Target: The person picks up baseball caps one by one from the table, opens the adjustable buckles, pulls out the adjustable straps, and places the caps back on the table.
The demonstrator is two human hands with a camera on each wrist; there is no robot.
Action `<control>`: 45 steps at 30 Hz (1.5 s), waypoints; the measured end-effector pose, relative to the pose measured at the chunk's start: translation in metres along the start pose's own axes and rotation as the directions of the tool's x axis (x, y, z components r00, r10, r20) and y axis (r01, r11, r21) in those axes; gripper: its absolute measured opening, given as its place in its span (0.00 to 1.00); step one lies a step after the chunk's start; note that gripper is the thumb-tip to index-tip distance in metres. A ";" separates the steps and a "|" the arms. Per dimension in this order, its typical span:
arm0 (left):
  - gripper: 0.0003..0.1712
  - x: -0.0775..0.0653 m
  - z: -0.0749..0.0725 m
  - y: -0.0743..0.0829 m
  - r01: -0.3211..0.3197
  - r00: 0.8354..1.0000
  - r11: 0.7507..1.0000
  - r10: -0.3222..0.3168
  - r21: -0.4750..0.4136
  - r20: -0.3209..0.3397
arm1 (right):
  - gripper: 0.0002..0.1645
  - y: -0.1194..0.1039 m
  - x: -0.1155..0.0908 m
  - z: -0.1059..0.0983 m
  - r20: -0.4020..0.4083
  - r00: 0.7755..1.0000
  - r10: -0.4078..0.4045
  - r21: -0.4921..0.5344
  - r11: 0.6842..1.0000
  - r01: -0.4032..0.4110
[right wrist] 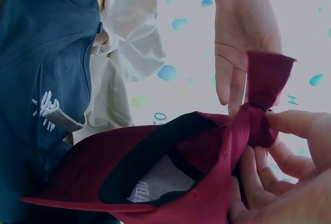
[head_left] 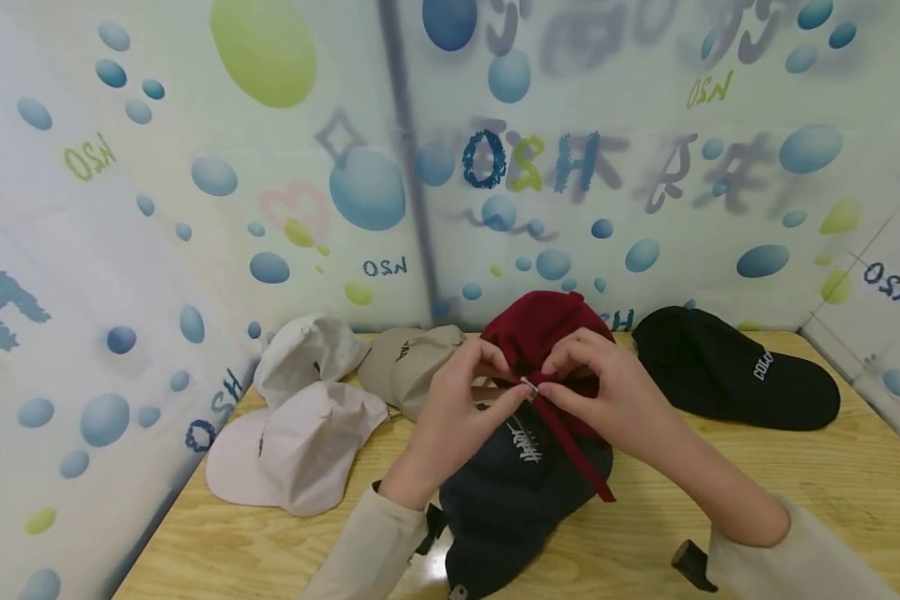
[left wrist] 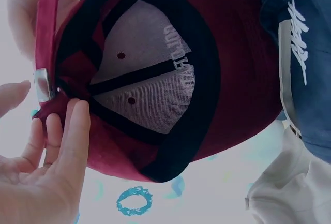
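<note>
A dark red baseball cap (head_left: 547,325) is held up over the table, its inside showing in both wrist views. At its back, the metal buckle (left wrist: 44,85) sits on the adjusting strap (head_left: 573,450), whose loose end hangs down. My left hand (head_left: 453,412) holds the cap's back edge by the buckle, thumb near the metal. Just across from it, my right hand (head_left: 615,387) pinches the cap's back where the strap passes through. Below the red cap lies a navy cap (head_left: 510,492) with white lettering.
To the left on the wooden table (head_left: 720,500) lie a white cap (head_left: 300,358), a pale pinkish cap (head_left: 307,450) and a beige cap (head_left: 408,367). A black cap (head_left: 720,367) lies at the right. A patterned wall covering (head_left: 495,250) stands behind.
</note>
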State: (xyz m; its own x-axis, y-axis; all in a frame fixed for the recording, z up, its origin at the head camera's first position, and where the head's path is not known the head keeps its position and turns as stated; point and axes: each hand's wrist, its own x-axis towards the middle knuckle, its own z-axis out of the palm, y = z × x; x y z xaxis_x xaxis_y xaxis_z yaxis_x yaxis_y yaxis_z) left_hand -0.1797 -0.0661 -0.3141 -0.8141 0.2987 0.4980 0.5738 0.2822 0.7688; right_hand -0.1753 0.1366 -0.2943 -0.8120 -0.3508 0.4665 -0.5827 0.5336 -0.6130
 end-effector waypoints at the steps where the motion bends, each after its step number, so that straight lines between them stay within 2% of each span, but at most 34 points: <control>1: 0.15 0.000 0.001 0.000 -0.009 1.000 1.000 0.009 0.010 0.008 | 0.08 0.000 0.000 0.000 -0.002 1.000 0.004 0.006 1.000 -0.004; 10: 0.17 -0.003 0.007 0.003 -0.032 0.999 0.983 0.030 0.182 0.012 | 0.05 -0.002 0.003 0.002 0.036 0.996 0.085 0.064 0.994 -0.087; 15: 0.12 -0.005 0.008 0.001 -0.066 0.997 0.966 0.074 0.248 -0.025 | 0.06 0.000 0.005 0.003 0.044 0.998 0.054 0.050 0.997 -0.056; 21: 0.10 -0.005 0.005 0.000 -0.071 0.996 0.971 0.081 0.227 -0.035 | 0.06 0.005 0.003 0.003 0.043 0.999 0.015 0.057 0.998 -0.017; 30: 0.08 -0.007 0.002 0.005 0.001 1.000 0.997 0.000 0.075 -0.008 | 0.12 0.010 0.000 0.006 0.038 0.999 -0.035 0.107 0.994 0.031; 33: 0.08 -0.007 0.000 0.007 -0.025 0.999 0.995 0.028 0.099 -0.028 | 0.09 0.010 0.000 0.007 0.025 1.000 -0.012 0.098 0.995 0.009; 36: 0.16 -0.006 -0.001 0.005 -0.053 0.996 0.983 0.064 0.177 -0.056 | 0.07 0.010 -0.001 0.007 0.020 1.000 0.011 0.099 0.995 -0.012; 39: 0.24 -0.006 0.000 0.001 -0.074 0.996 0.972 0.085 0.223 -0.040 | 0.07 0.010 -0.002 0.008 0.026 1.000 0.009 0.113 0.993 -0.012; 42: 0.21 -0.005 0.001 -0.002 -0.094 0.996 0.970 0.093 0.224 0.016 | 0.07 0.009 -0.002 0.009 0.033 0.999 -0.003 0.129 0.992 -0.001; 45: 0.13 -0.004 0.003 -0.004 -0.111 0.994 0.969 0.105 0.221 0.036 | 0.07 0.008 -0.002 0.010 0.032 0.999 -0.012 0.123 0.992 0.008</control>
State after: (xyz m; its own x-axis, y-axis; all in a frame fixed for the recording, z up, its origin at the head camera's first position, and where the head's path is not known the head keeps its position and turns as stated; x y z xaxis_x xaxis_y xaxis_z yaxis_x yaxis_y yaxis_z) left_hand -0.1785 -0.0663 -0.3206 -0.7454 0.3591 0.5616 0.6658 0.4421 0.6011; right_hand -0.1785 0.1337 -0.3071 -0.8054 -0.3815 0.4536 -0.5892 0.4324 -0.6826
